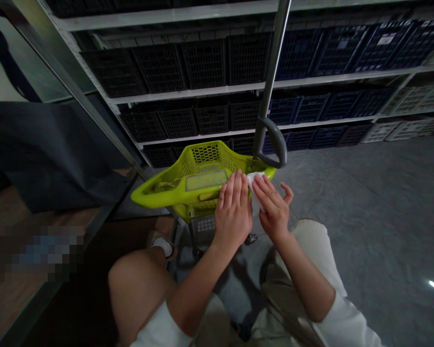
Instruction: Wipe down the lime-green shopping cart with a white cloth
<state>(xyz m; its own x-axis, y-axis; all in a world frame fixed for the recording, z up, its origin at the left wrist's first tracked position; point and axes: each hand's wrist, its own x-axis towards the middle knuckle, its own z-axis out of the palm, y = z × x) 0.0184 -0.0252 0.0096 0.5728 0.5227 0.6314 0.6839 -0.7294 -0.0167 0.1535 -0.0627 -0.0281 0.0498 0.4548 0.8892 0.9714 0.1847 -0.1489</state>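
Note:
A small lime-green shopping cart (159,196) stands between my knees, with a pale panel (206,180) on its near side. My left hand (233,207) lies flat on the cart's near edge, fingers stretched out and holding nothing that I can see. Just to its right, my right hand (273,205) presses a crumpled white tissue (255,179) against the rim, its little finger lifted away. Part of the tissue is hidden under the fingers. Beyond that hand, a grey loop handle (277,142) rises beside the rim.
A metal pole (275,62) goes up from the cart's right end. Behind stand white shelves (202,91) with rows of black crates (162,67) and blue crates (300,53). Grey floor (379,207) stretches right. A wooden platform (7,212) and dark cloth (54,154) lie left.

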